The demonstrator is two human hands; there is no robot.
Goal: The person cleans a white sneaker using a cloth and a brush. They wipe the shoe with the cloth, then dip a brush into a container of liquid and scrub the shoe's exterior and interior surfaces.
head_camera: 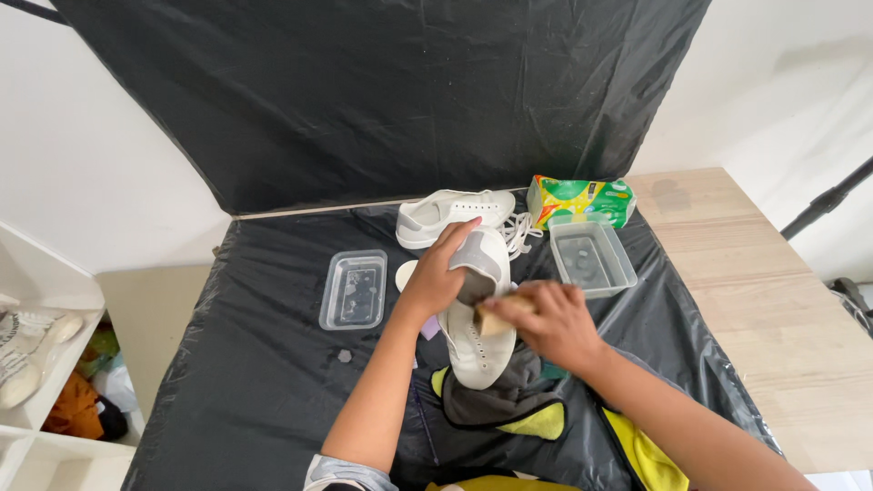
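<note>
left hand wrapped around heel end of a white shoe, fingers curled on it, holding it on the black sheet. right hand closed on a small tan brush pressed to the shoe's side. grey and yellow cloth under the toe. second white shoe behind, clear tray left, clear tub and green packet right.

A makeshift home recording corner: wooden table draped in black plastic sheeting (white shelf alongside).
</note>
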